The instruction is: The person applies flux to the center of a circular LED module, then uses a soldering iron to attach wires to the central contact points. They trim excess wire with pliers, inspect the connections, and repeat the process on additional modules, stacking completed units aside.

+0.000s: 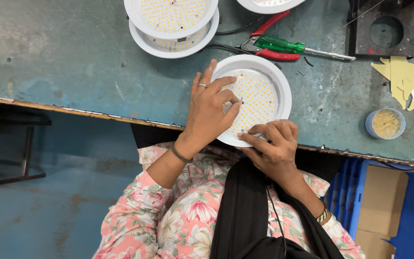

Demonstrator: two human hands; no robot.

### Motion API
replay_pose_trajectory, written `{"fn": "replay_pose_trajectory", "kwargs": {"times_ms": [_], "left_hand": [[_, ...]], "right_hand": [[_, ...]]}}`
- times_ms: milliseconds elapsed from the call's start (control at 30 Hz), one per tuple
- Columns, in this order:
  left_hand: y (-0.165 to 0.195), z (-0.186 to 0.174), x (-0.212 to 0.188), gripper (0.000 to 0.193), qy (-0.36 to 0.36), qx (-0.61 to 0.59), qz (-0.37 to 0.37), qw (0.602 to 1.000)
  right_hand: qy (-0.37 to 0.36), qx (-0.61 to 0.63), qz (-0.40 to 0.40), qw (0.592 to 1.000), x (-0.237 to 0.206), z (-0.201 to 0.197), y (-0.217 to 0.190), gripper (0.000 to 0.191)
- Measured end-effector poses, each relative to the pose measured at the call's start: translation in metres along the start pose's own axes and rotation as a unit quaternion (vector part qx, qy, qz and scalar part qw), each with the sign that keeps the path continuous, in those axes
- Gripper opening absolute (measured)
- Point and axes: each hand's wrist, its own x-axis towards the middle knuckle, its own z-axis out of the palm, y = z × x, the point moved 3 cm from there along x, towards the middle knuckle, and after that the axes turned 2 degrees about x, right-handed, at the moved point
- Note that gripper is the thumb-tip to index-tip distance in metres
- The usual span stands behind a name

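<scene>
We start at the far left: the worn blue-green workbench (73, 52), its near edge chipped and rusty, with a dark metal frame (5, 144) below it on the floor side.

At the top edge we note two stacked round white lamp housings (171, 24) with dotted LED boards, and part of a third (269, 4) beside them.

Our left hand (209, 112) comes next, ring on one finger, thin band at the wrist. It lies spread over the left part of the round white LED lamp (259, 98), fingers bent, thumb and forefinger pinched narrow on something very small over the board; we cannot tell what it is.

The lamp sits at the near edge of the bench, directly before us, slightly overhanging.

Our right hand (274, 146) grips the lamp's near rim, fingers curled on top, steadying it. A bangle shows at that wrist.

Behind the lamp lie red-handled pliers (276, 45) and a green-handled screwdriver (288, 46), crossing each other.

Further right: a dark metal block with a round hole (384, 31), a heap of yellowish paper offcuts (413, 76), and a small blue cup of pale paste (385, 123). Below the bench, a cardboard sheet (382, 201) against blue crates (348, 189).
</scene>
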Motion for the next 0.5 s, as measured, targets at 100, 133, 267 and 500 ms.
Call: {"fn": "replay_pose_trajectory", "kwargs": {"times_ms": [100,133,267,500], "left_hand": [[-0.001,0.0,0.0,0.014,0.004,0.009,0.009,1.0],[0.0,-0.001,0.0,0.014,0.004,0.014,0.015,1.0],[0.005,-0.005,-0.003,0.006,0.013,0.023,0.039,0.999],[0.014,-0.01,-0.003,0.01,-0.012,0.036,0.048,0.998]], "right_hand": [[0.0,0.001,0.002,1.0,0.0,-0.001,-0.001,0.035],[-0.001,0.001,0.001,1.0,0.0,-0.001,-0.001,0.036],[-0.008,0.005,0.006,1.0,0.0,-0.001,-0.001,0.036],[-0.014,0.013,0.007,1.0,-0.001,-0.002,-0.001,0.038]]}}
